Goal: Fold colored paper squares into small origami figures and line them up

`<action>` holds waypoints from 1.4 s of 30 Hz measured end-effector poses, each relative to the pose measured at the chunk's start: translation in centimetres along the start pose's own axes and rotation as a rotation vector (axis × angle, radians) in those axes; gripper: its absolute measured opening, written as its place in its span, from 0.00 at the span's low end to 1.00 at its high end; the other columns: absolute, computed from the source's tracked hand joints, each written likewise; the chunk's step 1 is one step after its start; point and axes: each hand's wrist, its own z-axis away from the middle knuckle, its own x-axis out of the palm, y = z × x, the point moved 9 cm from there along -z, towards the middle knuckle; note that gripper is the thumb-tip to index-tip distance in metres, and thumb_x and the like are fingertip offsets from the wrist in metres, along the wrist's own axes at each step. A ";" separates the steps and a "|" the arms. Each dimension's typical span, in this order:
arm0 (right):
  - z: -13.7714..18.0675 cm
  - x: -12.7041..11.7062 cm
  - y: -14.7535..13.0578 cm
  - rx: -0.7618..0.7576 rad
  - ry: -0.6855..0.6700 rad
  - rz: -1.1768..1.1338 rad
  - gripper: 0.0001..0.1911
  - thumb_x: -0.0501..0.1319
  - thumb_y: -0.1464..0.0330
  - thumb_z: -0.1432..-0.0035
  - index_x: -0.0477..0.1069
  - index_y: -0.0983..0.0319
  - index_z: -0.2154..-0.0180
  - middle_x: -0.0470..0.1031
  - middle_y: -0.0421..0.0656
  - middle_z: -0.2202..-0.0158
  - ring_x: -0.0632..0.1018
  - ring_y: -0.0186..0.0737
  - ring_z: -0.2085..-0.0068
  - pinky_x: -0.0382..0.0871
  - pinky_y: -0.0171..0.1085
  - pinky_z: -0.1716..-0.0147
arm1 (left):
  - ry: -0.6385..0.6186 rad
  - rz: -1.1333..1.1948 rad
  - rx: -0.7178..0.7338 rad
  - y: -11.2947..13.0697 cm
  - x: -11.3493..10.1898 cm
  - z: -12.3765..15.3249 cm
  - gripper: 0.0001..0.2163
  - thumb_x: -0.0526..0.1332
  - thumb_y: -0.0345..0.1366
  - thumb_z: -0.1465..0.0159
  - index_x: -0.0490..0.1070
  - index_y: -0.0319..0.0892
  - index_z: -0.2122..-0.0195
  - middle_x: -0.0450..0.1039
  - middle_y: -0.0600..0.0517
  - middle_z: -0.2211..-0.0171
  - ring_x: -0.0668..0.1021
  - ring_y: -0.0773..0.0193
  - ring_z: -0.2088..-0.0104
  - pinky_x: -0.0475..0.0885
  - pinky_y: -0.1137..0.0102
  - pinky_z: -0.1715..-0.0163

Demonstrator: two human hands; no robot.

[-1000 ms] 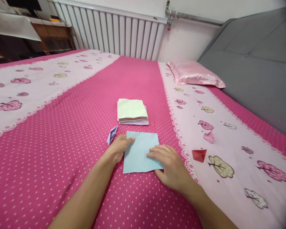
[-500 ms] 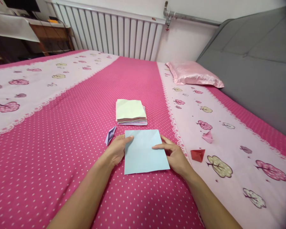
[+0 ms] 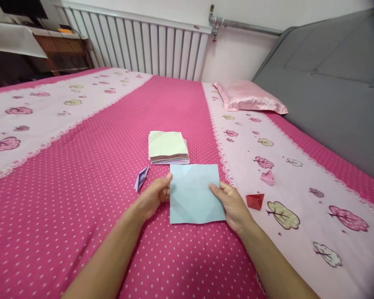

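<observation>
A light blue square sheet of origami paper (image 3: 195,195) is between my hands, its surface showing faint creases. My right hand (image 3: 233,203) pinches its right edge, thumb on top and fingers behind. At the left edge, my left hand (image 3: 156,195) has its thumb along the paper's side and its fingers curled, partly hidden. Just left of that hand lies a folded purple paper boat (image 3: 141,178). A stack of coloured paper squares (image 3: 168,144), pale yellow on top, sits behind the blue sheet.
Right of my right hand lie a red folded paper piece (image 3: 254,201) and a pink one (image 3: 268,177). Everything rests on a pink dotted bedspread (image 3: 118,137). A pink pillow (image 3: 249,96) lies against the grey headboard (image 3: 324,83); a white radiator (image 3: 137,39) stands beyond.
The blue sheet has shifted slightly right and up, tilting so its creases show. My right thumb has moved nearer its right edge, and my left thumb has slid off its face to the left edge.
</observation>
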 end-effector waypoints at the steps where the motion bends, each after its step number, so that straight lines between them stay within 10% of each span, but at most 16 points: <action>1: -0.1 0.0 0.3 0.000 0.004 0.010 0.17 0.67 0.59 0.54 0.73 0.61 0.62 0.80 0.44 0.66 0.80 0.45 0.67 0.75 0.42 0.67 | -0.003 -0.029 -0.023 -0.4 0.1 0.1 0.24 0.65 0.51 0.51 0.75 0.36 0.62 0.79 0.44 0.68 0.79 0.57 0.70 0.71 0.70 0.70; 10: -0.1 0.7 -1.2 -0.173 -0.097 0.173 0.33 0.56 0.62 0.43 0.46 0.50 0.38 0.73 0.42 0.50 0.78 0.42 0.57 0.73 0.40 0.60 | 0.158 -0.046 -0.088 -1.6 -1.5 -0.1 0.16 0.68 0.35 0.50 0.75 0.34 0.60 0.80 0.44 0.67 0.80 0.57 0.68 0.73 0.67 0.65; 17: -0.6 0.4 -2.4 -0.264 -0.300 0.363 0.17 0.55 0.72 0.48 0.74 0.55 0.57 0.77 0.40 0.57 0.77 0.40 0.57 0.70 0.42 0.56 | 0.121 0.042 -0.055 -1.1 -1.5 -0.1 0.15 0.65 0.30 0.47 0.74 0.35 0.57 0.79 0.44 0.64 0.80 0.58 0.68 0.74 0.68 0.63; 42: -0.9 1.4 -1.7 -0.324 -0.246 0.459 0.10 0.68 0.63 0.55 0.78 0.57 0.67 0.74 0.45 0.60 0.76 0.44 0.59 0.70 0.41 0.61 | 0.139 0.213 -0.132 -0.9 0.2 0.6 0.12 0.57 0.28 0.39 0.71 0.31 0.55 0.79 0.39 0.64 0.81 0.56 0.68 0.77 0.66 0.65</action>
